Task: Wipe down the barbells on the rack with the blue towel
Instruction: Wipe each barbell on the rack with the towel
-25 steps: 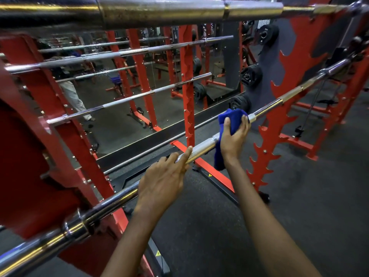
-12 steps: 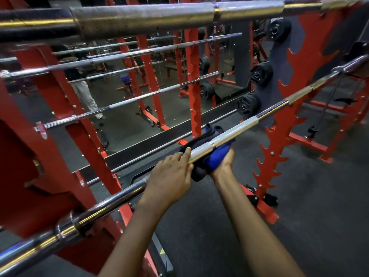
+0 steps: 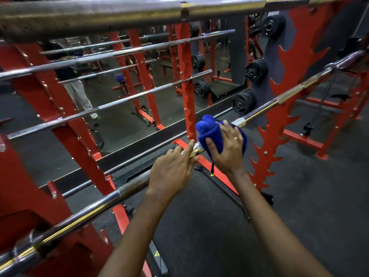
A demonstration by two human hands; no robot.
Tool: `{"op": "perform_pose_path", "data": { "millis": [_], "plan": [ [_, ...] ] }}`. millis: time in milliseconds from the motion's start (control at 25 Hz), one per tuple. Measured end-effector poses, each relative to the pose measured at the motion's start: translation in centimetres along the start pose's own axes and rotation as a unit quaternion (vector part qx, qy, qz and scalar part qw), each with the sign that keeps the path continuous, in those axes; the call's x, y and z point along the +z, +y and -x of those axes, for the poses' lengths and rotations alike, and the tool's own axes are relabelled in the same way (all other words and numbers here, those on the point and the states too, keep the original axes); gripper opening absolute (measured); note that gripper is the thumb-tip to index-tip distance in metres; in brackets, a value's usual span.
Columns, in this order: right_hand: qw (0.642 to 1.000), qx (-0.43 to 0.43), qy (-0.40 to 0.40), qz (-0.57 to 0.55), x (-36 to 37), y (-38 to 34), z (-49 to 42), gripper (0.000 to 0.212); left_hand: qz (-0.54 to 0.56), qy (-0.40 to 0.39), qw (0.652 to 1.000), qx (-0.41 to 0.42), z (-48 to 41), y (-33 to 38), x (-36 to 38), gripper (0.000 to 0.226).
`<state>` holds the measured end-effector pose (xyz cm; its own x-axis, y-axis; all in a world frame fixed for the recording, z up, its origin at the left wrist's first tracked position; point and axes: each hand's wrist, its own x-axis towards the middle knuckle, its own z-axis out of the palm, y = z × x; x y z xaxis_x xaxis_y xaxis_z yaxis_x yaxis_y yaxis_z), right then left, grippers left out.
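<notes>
The nearest barbell (image 3: 95,208) is polished metal: its sleeve is chrome-bright and glossy with yellowish glints, while the shaft further along looks duller and finely roughened. The blue towel (image 3: 209,132) wrapped on it is thick, fuzzy cloth, matt and soft-napped. The top barbell (image 3: 99,15) is grey metal, dull, scuffed and pitted. The rack (image 3: 277,124) is metal under a smooth, semi-gloss red paint, studded with shiny bolt heads. The weight plates (image 3: 256,69) look black and matt. The floor (image 3: 309,196) is dark, matt and finely grained
</notes>
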<state>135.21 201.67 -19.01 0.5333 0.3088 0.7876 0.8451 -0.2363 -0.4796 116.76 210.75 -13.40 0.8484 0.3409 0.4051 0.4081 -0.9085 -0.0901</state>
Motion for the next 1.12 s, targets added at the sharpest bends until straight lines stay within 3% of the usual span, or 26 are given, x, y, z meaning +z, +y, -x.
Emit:
{"op": "perform_pose_path", "data": {
  "millis": [120, 280, 400, 560, 720, 800, 880, 920, 1040, 1120],
  "plan": [
    [0.998, 0.036, 0.033, 0.047, 0.0, 0.6, -4.1, 0.051, -0.011, -0.007, 1.0, -0.005, 0.2, 0.0, -0.3, 0.057],
    [0.998, -0.053, -0.009, 0.03, -0.1, 2.1, -4.3, 0.044, -0.014, -0.063, 0.998, -0.022, -1.7, 0.4, -1.1, 0.055],
    [0.996, 0.062, 0.028, 0.05, -0.3, 2.9, -6.0, 0.036, -0.025, -0.056, 0.998, 0.008, -2.9, 1.0, -0.8, 0.056],
    [0.997, -0.04, -0.012, 0.058, -0.5, 5.1, -5.7, 0.038, -0.078, 0.015, 0.995, 0.066, -2.9, 1.9, 0.9, 0.057],
    [0.985, 0.153, 0.074, 0.013, -0.6, 6.2, -7.8, 0.042, -0.105, 0.028, 0.988, 0.106, -3.1, 2.6, 1.6, 0.071],
    [0.994, 0.102, 0.027, 0.021, 0.1, 5.1, -5.7, 0.049, -0.122, 0.03, 0.987, 0.105, -2.9, 2.8, 1.7, 0.077],
    [0.999, 0.032, 0.003, 0.002, -0.2, 5.9, -3.9, 0.052, -0.119, 0.044, 0.987, 0.101, -3.1, 3.0, 1.9, 0.07],
    [0.999, 0.044, 0.017, -0.014, -0.5, 6.6, -4.1, 0.053, -0.112, 0.052, 0.987, 0.098, -3.2, 3.0, 2.0, 0.064],
    [0.978, 0.185, 0.082, -0.06, 0.3, 5.6, -5.7, 0.055, -0.104, 0.062, 0.989, 0.084, -3.2, 3.0, 1.9, 0.058],
    [0.987, 0.143, 0.063, -0.026, 0.8, 3.9, -4.9, 0.051, -0.107, 0.061, 0.989, 0.078, -3.1, 3.2, 1.9, 0.059]
  ]
}}
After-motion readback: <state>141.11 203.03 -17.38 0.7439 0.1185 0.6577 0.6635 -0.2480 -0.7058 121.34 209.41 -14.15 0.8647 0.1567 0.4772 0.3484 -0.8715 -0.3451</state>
